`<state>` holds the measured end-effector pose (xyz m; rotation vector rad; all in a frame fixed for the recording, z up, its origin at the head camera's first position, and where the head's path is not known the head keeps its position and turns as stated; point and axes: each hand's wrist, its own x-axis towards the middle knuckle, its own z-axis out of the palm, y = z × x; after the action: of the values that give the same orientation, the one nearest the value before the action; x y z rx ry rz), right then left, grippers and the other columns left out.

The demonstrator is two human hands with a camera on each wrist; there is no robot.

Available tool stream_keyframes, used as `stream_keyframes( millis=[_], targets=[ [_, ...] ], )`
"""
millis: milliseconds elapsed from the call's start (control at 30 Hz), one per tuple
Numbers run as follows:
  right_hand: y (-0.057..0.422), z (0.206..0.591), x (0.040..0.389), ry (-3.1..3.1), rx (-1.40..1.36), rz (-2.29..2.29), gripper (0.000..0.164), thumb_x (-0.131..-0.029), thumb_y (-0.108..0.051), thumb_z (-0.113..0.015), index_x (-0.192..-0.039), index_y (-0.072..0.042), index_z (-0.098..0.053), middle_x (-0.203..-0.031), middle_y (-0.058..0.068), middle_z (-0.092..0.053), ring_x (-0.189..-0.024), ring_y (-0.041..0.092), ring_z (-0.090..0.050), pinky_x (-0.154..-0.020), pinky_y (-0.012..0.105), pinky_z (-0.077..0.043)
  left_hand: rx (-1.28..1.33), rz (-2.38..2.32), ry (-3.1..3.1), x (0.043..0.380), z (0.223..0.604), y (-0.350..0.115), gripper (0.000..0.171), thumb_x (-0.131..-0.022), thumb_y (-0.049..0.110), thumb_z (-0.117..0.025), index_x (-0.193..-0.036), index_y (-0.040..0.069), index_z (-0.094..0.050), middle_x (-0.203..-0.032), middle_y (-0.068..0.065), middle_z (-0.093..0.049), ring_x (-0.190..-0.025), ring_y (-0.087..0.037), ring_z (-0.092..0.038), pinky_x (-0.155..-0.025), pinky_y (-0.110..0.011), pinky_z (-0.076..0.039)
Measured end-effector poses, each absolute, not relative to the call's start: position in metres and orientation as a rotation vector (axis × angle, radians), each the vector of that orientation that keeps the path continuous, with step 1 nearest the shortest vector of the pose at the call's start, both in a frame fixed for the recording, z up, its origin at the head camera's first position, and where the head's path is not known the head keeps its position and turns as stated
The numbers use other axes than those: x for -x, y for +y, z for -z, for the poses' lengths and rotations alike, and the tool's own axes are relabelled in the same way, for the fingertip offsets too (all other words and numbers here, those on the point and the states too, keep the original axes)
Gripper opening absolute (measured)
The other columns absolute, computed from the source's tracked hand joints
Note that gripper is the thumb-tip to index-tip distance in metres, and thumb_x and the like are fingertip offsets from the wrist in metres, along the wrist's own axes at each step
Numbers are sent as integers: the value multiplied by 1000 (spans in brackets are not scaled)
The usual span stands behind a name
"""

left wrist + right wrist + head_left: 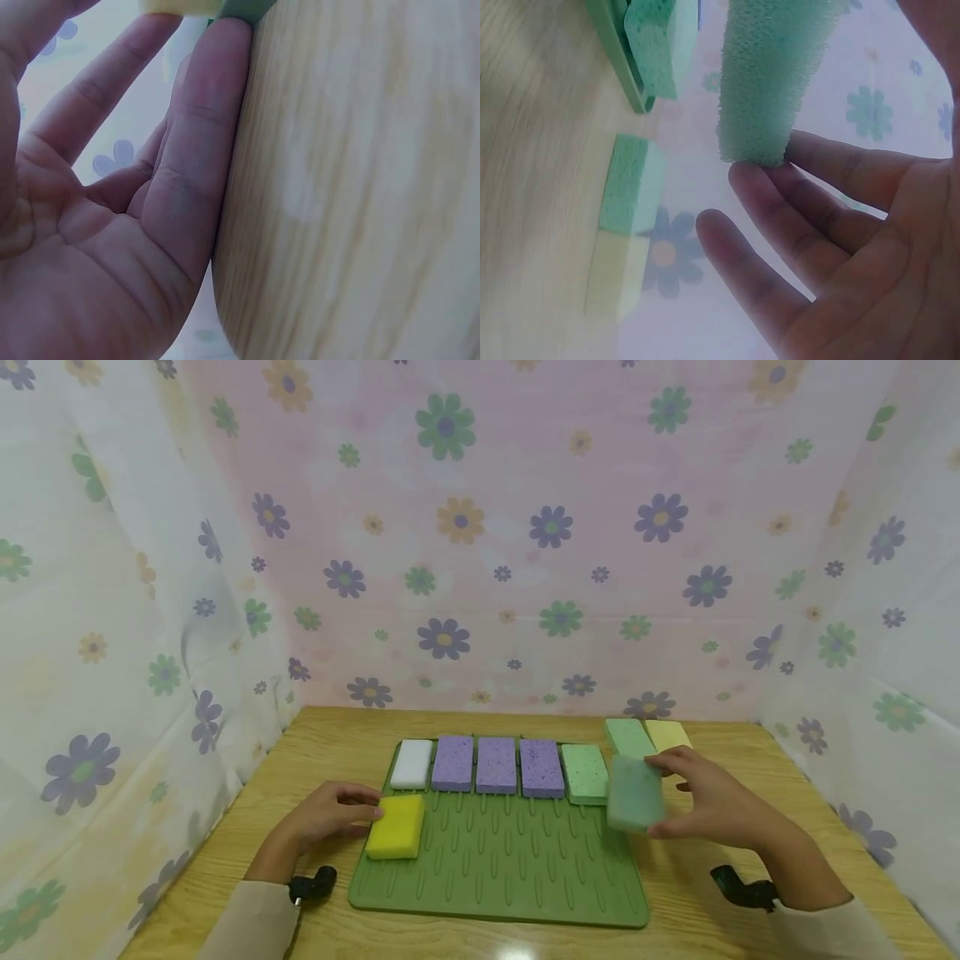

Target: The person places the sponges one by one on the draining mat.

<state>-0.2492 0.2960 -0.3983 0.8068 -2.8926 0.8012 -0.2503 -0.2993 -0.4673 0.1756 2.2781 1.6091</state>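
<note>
A yellow sponge (395, 827) lies at the left side of the green ridged mat (510, 893). My left hand (330, 817) rests beside it, fingertips at its left edge. In the left wrist view, those fingers (196, 127) are nearly straight, one side along the wood. My right hand (708, 797) pinches a pale blue-green sponge (635, 793) between thumb and fingers, above the mat's right edge. The right wrist view shows this porous sponge (769, 82) raised off the table.
Along the mat's back edge stand a white sponge (412, 764), several purple sponges (497, 764) and a speckled green sponge (585, 772). Behind the right hand, another green sponge (628, 737) and a pale yellow sponge (667, 734) lie on the wooden table (330, 731). Flowered cloth (495, 543) surrounds the table.
</note>
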Motion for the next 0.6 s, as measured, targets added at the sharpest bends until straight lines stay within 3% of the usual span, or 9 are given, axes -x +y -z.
stream_keyframes(
  millis=[333,600],
  targets=[
    [268,406,251,-2860,-893,-801,103,-73,-64,-87,-150,-7,-51,-136,0,-53,-123,24,-58,-96,52,-57,-164,-1610,2283,251,468,-299,56,-95,31,-77,-139,-1,-63,-132,-16,-64,-112,-24,-67,-92,-43,-62],
    [247,411,252,-2878,-939,-845,104,-71,-61,-90,-152,-8,-49,-142,3,-51,-127,28,-57,-93,52,-57,-165,-1587,2300,251,467,-297,57,-96,33,-77,-141,1,-62,-137,-17,-62,-114,-24,-67,-92,-43,-62]
  ],
)
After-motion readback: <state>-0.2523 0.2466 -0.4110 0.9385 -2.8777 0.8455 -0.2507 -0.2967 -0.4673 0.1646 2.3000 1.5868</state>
